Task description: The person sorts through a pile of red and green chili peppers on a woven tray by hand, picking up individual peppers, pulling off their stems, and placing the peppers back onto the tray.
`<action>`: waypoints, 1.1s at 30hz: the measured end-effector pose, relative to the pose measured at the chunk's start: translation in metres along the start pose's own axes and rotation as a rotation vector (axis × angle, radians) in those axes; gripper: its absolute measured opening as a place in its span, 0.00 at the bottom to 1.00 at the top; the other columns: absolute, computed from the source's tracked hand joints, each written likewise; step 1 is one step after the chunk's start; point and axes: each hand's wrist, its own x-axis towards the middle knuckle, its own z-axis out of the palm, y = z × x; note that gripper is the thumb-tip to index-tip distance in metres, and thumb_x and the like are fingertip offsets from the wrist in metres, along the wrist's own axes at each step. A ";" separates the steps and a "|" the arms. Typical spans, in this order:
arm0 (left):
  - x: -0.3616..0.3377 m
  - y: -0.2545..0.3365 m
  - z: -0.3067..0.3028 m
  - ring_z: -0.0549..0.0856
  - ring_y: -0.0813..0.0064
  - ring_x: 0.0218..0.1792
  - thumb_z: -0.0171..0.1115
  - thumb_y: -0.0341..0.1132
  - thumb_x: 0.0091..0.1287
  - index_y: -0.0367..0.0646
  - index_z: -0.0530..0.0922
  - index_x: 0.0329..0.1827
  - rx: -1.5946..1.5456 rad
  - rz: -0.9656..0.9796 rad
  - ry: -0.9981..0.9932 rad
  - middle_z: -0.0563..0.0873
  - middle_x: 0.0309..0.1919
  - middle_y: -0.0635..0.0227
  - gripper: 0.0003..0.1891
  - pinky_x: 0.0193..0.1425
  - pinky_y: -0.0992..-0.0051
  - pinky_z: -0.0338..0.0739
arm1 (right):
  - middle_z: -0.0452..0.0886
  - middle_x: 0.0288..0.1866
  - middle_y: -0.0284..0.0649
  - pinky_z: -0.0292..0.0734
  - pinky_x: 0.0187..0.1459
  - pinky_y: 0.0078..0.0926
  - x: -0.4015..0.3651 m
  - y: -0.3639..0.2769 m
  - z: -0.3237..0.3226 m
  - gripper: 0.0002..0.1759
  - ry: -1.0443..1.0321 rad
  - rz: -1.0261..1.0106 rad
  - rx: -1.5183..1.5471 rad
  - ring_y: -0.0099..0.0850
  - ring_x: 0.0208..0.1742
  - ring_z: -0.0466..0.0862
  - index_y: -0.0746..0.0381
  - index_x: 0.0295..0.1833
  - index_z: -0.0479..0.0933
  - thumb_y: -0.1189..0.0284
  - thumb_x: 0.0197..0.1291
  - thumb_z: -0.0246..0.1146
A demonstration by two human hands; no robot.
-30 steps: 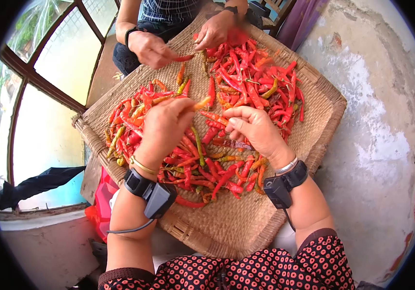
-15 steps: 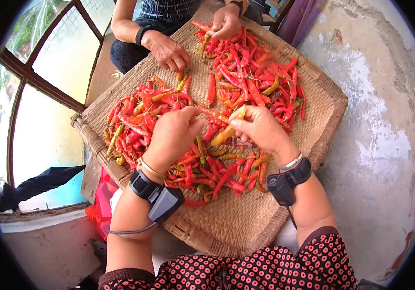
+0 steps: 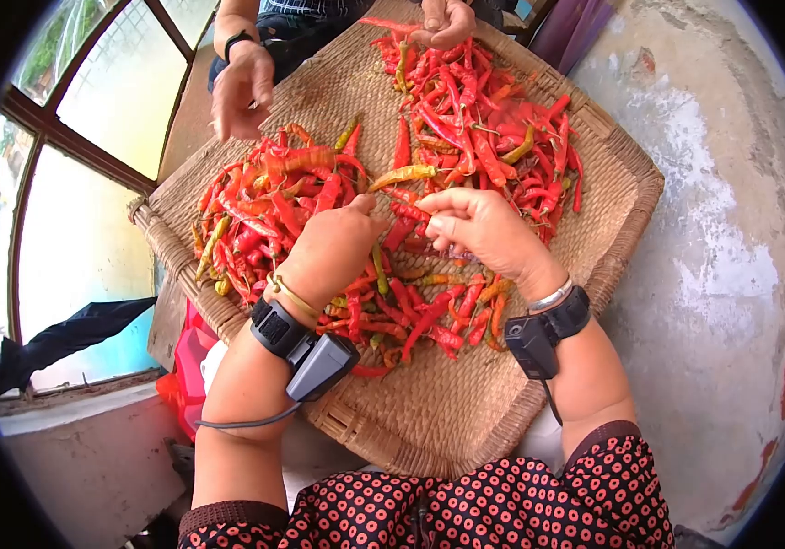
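My left hand (image 3: 336, 245) is closed, its fingertips close to the lower end of a yellow pepper (image 3: 403, 177); whether they grip it is unclear. The yellow pepper slants across the gap between two red pepper piles. To the right, my right hand (image 3: 489, 231) is in a pinch, with a small orange bit at its fingertips that I cannot make out. Red peppers (image 3: 479, 137) are heaped at the back right of the woven tray (image 3: 457, 412). Another pile (image 3: 269, 215) lies at the left, and more red, orange and green ones (image 3: 424, 320) lie below my hands.
Across the tray, another person's open hand (image 3: 242, 91) hovers over the back left edge, and their other hand (image 3: 446, 23) is at the back pile. A window (image 3: 81, 229) and dark folded umbrella (image 3: 72, 343) are left, a worn wall (image 3: 713, 229) right.
The yellow pepper that was in my right hand is now farther back and left. My right hand moved slightly left. The other person's left-side hand lifted off the peppers and moved left.
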 end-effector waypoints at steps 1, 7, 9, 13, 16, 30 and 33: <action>0.000 -0.002 0.002 0.81 0.59 0.35 0.56 0.28 0.53 0.44 0.80 0.37 0.031 0.028 -0.036 0.80 0.35 0.61 0.09 0.39 0.64 0.77 | 0.80 0.34 0.34 0.74 0.35 0.16 0.000 0.001 0.003 0.15 -0.029 0.025 -0.031 0.18 0.31 0.77 0.70 0.51 0.74 0.74 0.59 0.59; 0.004 -0.001 -0.010 0.82 0.58 0.33 0.55 0.27 0.54 0.43 0.80 0.34 -0.039 0.043 -0.081 0.82 0.32 0.61 0.07 0.38 0.65 0.77 | 0.80 0.32 0.33 0.75 0.38 0.21 0.006 0.019 0.004 0.16 -0.100 0.005 -0.160 0.20 0.33 0.77 0.67 0.50 0.75 0.72 0.57 0.62; 0.004 -0.001 -0.016 0.82 0.57 0.33 0.56 0.27 0.53 0.42 0.80 0.33 -0.149 0.027 -0.046 0.82 0.30 0.60 0.07 0.38 0.65 0.76 | 0.80 0.33 0.35 0.74 0.40 0.23 0.005 0.021 0.005 0.16 -0.053 -0.070 -0.224 0.22 0.34 0.78 0.66 0.49 0.76 0.71 0.56 0.62; 0.003 0.005 -0.029 0.83 0.62 0.30 0.59 0.28 0.55 0.39 0.80 0.34 -0.431 0.024 0.112 0.83 0.26 0.56 0.06 0.33 0.69 0.77 | 0.78 0.41 0.33 0.73 0.45 0.20 0.006 0.027 0.010 0.17 -0.127 -0.087 -0.277 0.19 0.41 0.76 0.67 0.54 0.73 0.72 0.60 0.59; 0.004 0.010 -0.030 0.83 0.63 0.28 0.61 0.28 0.55 0.37 0.80 0.35 -0.722 -0.074 0.115 0.83 0.25 0.57 0.07 0.33 0.72 0.76 | 0.79 0.38 0.33 0.73 0.40 0.17 0.003 0.019 0.014 0.18 -0.190 -0.110 -0.389 0.17 0.38 0.77 0.67 0.54 0.73 0.71 0.60 0.59; -0.002 -0.011 -0.006 0.81 0.59 0.37 0.60 0.29 0.50 0.43 0.78 0.40 0.019 0.022 -0.153 0.80 0.38 0.60 0.13 0.41 0.64 0.76 | 0.78 0.30 0.35 0.72 0.25 0.13 0.002 0.003 -0.011 0.18 -0.092 0.103 -0.330 0.17 0.25 0.77 0.65 0.55 0.71 0.70 0.61 0.58; -0.006 -0.009 0.001 0.81 0.59 0.37 0.59 0.27 0.49 0.43 0.78 0.40 0.038 0.062 -0.121 0.79 0.39 0.61 0.13 0.41 0.63 0.76 | 0.78 0.38 0.39 0.74 0.26 0.15 0.002 -0.007 -0.008 0.29 0.126 -0.251 0.320 0.21 0.30 0.79 0.63 0.66 0.59 0.70 0.61 0.57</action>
